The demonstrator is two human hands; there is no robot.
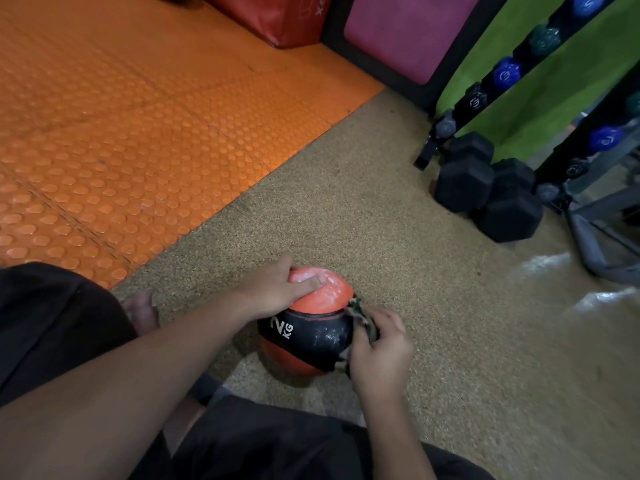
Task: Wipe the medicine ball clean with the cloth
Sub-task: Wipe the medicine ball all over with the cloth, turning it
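Fingers (pixel 313 282) of left hand (pixel 273 292) curled over ball (pixel 308 336) on floor (pixel 398 237); right hand (pixel 379 351) pinched cloth (pixel 362 318) against its side — heavy, probably slick; steady from top.

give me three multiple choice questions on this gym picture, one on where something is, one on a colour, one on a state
1. Where is the cloth?
A. on the orange mat
B. against the ball's right side
C. on the dumbbells

2. What colour is the medicine ball?
A. orange with a black band
B. all blue
C. green and white

3. What is the left hand doing?
A. hanging idle
B. lifting a dumbbell
C. holding the ball's top

Answers:
1. B, the right hand holds it there.
2. A, the band reads 2 KG.
3. C, the thumb lies across the top.
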